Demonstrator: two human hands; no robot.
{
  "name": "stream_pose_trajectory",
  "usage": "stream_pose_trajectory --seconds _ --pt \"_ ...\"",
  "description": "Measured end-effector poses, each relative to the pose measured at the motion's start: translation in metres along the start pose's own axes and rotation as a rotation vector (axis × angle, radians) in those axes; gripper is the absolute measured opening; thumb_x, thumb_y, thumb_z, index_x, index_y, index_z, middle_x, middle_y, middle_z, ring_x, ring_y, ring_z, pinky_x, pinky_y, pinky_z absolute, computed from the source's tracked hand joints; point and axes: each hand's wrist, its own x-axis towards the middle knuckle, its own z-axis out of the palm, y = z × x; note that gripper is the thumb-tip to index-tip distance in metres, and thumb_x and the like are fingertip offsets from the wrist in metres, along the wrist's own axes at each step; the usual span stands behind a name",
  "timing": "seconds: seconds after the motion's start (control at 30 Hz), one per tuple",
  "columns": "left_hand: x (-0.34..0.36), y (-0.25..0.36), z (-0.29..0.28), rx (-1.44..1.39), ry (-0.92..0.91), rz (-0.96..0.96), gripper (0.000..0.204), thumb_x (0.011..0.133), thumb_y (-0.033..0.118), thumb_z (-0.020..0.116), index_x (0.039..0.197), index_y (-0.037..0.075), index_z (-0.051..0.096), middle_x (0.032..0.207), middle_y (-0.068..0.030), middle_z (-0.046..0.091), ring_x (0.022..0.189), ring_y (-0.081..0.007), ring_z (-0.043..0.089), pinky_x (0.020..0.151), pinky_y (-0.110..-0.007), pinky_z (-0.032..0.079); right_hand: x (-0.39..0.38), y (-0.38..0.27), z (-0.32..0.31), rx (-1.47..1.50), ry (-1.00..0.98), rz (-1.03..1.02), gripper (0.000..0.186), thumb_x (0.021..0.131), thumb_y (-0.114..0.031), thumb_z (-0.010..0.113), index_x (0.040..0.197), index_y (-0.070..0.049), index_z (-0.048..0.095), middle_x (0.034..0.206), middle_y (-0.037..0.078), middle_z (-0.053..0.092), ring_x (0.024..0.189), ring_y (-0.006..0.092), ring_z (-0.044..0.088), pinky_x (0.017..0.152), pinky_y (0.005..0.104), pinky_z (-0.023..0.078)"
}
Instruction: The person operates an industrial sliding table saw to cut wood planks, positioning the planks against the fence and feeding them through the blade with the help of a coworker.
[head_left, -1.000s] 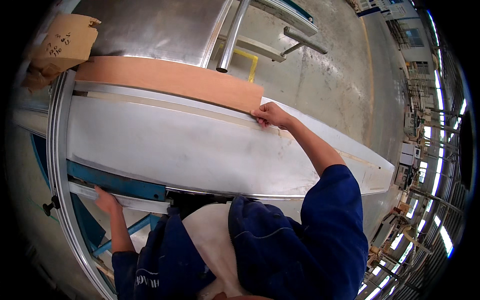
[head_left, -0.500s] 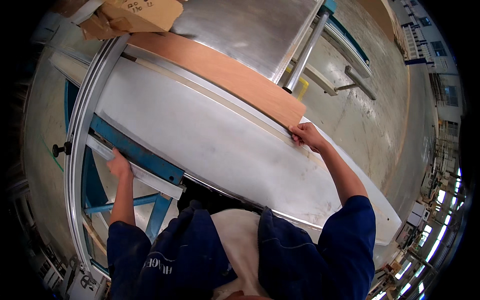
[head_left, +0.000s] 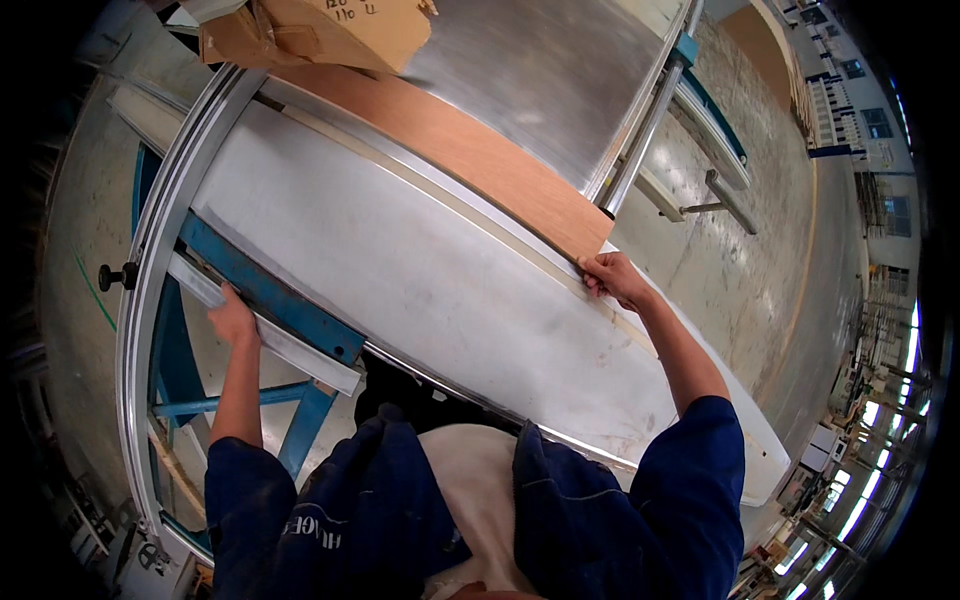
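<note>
A long pale-grey bench (head_left: 400,250) slants from the upper left to the lower right of the frame, with a dull steel plate (head_left: 540,70) beyond it at upper centre. Between them lies the reddish-brown wooden board (head_left: 465,142), its long axis running from the upper left down to just right of centre, roughly along the bench. A piece of cardboard (head_left: 310,48) overlaps its upper-left end in view. A silver bar (head_left: 300,352) slants through the left of the frame, below the bench's near edge. The right hand (head_left: 612,278) is the nearer one: thumb and finger pinch the board's lower-right corner, so nearly all the board stretches up and left from it. The left hand (head_left: 233,318), well apart across the bench, touches the bar; whether its fingers wrap underneath, I cannot tell.
</note>
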Motion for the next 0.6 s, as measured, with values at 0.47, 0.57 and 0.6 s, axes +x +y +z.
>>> stream_pose_trajectory --seconds 0.47,0.57,0.6 --pt "-0.049 -0.042 0.01 0.032 0.121 0.333 0.08 0.096 0.048 0.058 0.133 -0.019 0.036 0.129 -0.038 0.051 0.119 -0.0499 0.052 0.106 -0.05 0.039 0.022 0.001 0.002 -0.019 -0.077 -0.074 0.041 0.099 -0.037 0.065 0.07 -0.01 0.057 0.064 -0.001 0.057 0.053 0.0083 0.054 0.049 0.0236 0.041" --pt "-0.129 -0.045 0.017 -0.081 0.109 0.477 0.074 0.1 0.043 0.054 0.138 -0.017 0.033 0.138 -0.0386 0.042 0.129 -0.0489 0.043 0.111 -0.049 0.033 0.011 0.016 -0.014 0.004 -0.049 -0.059 0.041 0.099 -0.038 0.064 0.07 -0.01 0.056 0.065 -0.001 0.057 0.053 0.0085 0.054 0.048 0.0231 0.041" --pt "-0.149 -0.04 0.016 -0.136 0.094 0.491 0.072 0.101 0.041 0.053 0.139 -0.017 0.033 0.141 -0.0386 0.039 0.132 -0.0486 0.04 0.113 -0.049 0.031 0.01 0.017 -0.014 0.017 -0.038 -0.056 0.041 0.099 -0.038 0.064 0.07 -0.01 0.056 0.065 -0.001 0.057 0.052 0.0085 0.054 0.048 0.0232 0.041"
